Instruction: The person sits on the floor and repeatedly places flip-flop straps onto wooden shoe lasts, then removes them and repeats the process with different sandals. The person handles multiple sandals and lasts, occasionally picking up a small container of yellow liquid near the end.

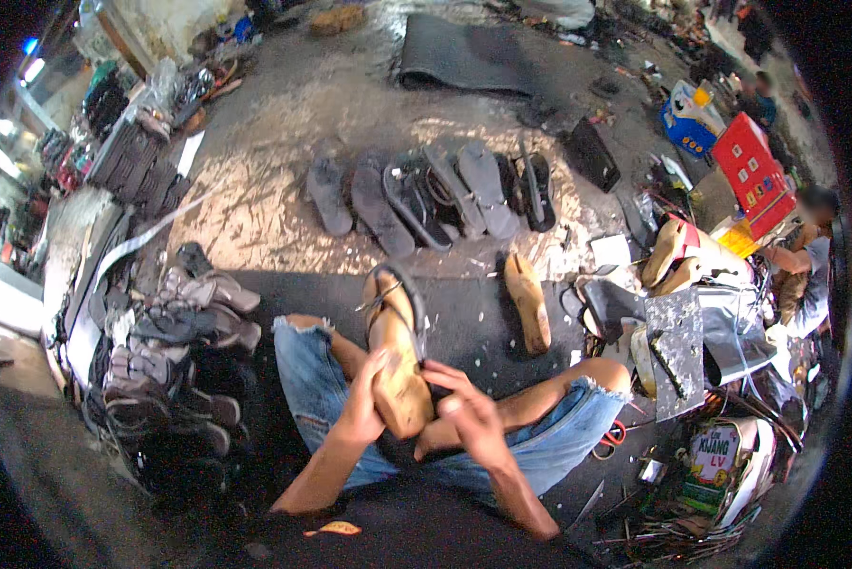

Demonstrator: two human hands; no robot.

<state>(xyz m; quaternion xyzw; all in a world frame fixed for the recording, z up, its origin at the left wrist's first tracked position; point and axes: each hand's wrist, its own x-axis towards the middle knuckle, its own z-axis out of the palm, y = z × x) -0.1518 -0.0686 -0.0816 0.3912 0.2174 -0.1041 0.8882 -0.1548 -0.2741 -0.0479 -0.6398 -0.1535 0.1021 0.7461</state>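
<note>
Between my bent knees, a wooden shoe last point(400, 375) is tilted with its toe end pointing away from me. A dark thong sandal point(416, 308) is fitted on it, with thin straps crossing the front of the last. My left hand point(358, 408) is closed around the left side of the last near its heel. My right hand point(469, 417) is at the right side, with its fingertips on the sandal's dark edge; its fingers are partly bent. A second wooden last point(527, 303) lies on the black mat just beyond my right leg.
Several dark sandals point(383, 204) stand in a row on a pale board point(246, 228) ahead. Piled footwear point(184, 332) lies at left. On the right are more lasts point(682, 256), red-handled scissors point(613, 436), a metal tin point(720, 465), a red box point(753, 175) and a seated person point(810, 266).
</note>
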